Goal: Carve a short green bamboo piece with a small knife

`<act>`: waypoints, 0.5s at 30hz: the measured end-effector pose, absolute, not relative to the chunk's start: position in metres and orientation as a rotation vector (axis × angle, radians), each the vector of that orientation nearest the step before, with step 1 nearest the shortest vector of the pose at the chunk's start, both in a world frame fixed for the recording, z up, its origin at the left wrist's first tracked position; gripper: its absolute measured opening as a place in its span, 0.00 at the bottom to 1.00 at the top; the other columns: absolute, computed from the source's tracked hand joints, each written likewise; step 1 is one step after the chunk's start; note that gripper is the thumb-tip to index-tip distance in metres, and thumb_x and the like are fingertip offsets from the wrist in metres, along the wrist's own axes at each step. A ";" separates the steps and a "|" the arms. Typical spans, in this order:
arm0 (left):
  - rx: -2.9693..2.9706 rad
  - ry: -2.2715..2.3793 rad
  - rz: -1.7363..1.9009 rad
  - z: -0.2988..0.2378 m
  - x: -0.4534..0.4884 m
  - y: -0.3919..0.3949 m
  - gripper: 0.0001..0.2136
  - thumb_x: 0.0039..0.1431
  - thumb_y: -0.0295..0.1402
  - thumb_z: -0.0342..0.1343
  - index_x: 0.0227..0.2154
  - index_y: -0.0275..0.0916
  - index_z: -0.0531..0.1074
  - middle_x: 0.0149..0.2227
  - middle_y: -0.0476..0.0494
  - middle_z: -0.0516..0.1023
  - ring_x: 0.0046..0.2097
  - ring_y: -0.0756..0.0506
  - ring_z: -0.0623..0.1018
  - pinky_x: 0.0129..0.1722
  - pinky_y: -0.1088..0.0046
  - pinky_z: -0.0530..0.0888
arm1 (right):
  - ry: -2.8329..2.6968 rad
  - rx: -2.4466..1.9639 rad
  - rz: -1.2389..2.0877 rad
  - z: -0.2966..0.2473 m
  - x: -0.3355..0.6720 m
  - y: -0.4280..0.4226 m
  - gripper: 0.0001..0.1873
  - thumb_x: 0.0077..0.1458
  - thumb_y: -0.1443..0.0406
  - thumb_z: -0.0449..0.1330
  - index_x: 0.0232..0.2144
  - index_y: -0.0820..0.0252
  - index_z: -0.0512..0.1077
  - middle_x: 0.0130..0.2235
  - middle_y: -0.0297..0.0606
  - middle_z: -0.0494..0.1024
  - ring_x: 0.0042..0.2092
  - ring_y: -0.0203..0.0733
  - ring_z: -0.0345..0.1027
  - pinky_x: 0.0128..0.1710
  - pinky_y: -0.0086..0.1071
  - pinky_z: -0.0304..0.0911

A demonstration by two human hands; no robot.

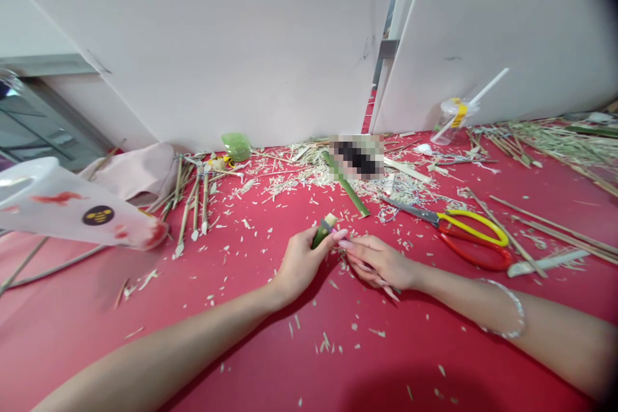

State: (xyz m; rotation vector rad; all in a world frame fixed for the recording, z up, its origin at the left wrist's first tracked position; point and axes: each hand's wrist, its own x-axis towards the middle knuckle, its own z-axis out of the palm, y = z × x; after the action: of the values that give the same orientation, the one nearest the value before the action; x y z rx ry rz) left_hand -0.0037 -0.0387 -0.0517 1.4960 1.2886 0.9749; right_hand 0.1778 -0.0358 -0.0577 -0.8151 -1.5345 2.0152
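My left hand point(302, 264) is closed around a short piece of green stalk point(319, 235), which looks like bamboo with a pale, peeled tip. A grey, blade-like end lies across the stalk just below that tip. It belongs to a slim tool with a pink part point(334, 230), and my right hand point(379, 262) is curled around the rest of it, mostly hiding it. The fingertips of both hands nearly meet. Beyond them lies a longer green strip point(352, 192). Scissors point(463, 232) with one yellow and one red handle rest right of my hands.
Pale shavings point(294, 174) litter the red table point(270, 360). Left are a tilted white cup point(82, 206), a pink cloth item point(140, 174), a green translucent object point(236, 147) and several pointed sticks point(196, 206). Right are a clear cup point(451, 121) and thin strips point(564, 232). White panels point(241, 45) stand behind.
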 end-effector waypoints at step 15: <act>1.407 1.093 0.994 -0.051 -0.005 -0.045 0.16 0.59 0.46 0.57 0.27 0.37 0.68 0.28 0.48 0.68 0.34 0.47 0.66 0.39 0.71 0.65 | -1.501 -0.678 2.266 -0.050 0.183 -0.027 0.26 0.61 0.48 0.54 0.20 0.58 0.56 0.11 0.22 0.58 0.11 0.25 0.43 0.09 0.19 0.43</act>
State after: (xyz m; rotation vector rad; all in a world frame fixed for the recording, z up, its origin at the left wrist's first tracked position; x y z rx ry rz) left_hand -0.0049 -0.0454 -0.0507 1.4068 1.0928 0.9938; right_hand 0.1832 -0.0274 -0.0498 -0.6778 -1.5015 2.2658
